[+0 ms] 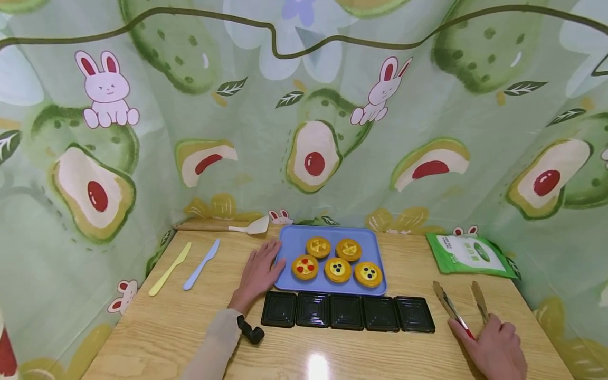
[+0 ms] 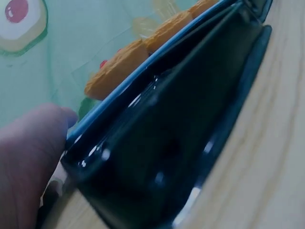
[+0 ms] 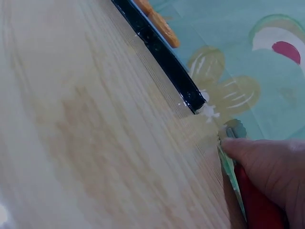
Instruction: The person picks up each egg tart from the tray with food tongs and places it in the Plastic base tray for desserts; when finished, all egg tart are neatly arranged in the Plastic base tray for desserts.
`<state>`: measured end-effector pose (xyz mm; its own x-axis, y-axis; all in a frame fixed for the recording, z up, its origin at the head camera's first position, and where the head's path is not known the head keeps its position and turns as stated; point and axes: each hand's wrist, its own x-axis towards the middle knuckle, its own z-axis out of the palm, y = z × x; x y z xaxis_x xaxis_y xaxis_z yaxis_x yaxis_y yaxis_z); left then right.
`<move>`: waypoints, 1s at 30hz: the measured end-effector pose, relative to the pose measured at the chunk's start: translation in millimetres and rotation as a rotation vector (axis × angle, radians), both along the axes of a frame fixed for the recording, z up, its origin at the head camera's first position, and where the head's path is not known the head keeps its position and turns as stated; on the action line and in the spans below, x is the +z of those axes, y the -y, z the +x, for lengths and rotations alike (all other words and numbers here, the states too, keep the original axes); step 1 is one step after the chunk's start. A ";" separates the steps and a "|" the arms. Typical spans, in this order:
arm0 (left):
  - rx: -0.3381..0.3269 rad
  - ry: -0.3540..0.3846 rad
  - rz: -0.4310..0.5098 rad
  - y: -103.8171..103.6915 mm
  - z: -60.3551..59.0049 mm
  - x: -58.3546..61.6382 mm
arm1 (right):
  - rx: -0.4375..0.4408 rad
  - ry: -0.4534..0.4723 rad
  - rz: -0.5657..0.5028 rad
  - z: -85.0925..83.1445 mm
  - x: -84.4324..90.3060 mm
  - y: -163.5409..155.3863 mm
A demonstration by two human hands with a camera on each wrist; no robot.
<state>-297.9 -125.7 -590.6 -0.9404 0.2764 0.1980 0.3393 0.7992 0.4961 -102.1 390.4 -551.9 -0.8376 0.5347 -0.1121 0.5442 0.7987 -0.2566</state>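
Observation:
My left hand [image 1: 258, 269] lies at the left edge of a blue tray [image 1: 370, 240], fingers extended and thumb touching its rim. On that tray sit several tarts: one with red toppings [image 1: 305, 267], two with dark berries [image 1: 338, 269], and two with a wedge pattern [image 1: 318, 247]. In my right hand [image 1: 499, 345] I grip a pair of tongs [image 1: 446, 301] with brown tips spread apart, at the right of the table. The right wrist view shows the tongs' red handle [image 3: 257, 205] under the thumb.
Several square black plastic trays [image 1: 347, 311] line up before the blue tray. At left lie a yellow knife [image 1: 170, 269], a blue knife [image 1: 201, 265] and a wooden-handled spatula [image 1: 223, 226]. A green-and-white bag [image 1: 470, 255] lies back right. A patterned curtain [image 1: 266, 158] encloses the table.

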 end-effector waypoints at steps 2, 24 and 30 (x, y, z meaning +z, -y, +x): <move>-0.011 0.007 -0.011 -2.9 1.1 2.4 | -0.009 0.008 -0.005 0.0 1.0 0.0; -0.016 -0.001 -0.063 -0.9 2.3 2.7 | 0.063 -0.012 -0.055 1.9 15.1 9.3; -0.011 -0.005 -0.071 -1.8 3.0 2.2 | 0.086 -0.034 -0.107 0.7 30.1 19.8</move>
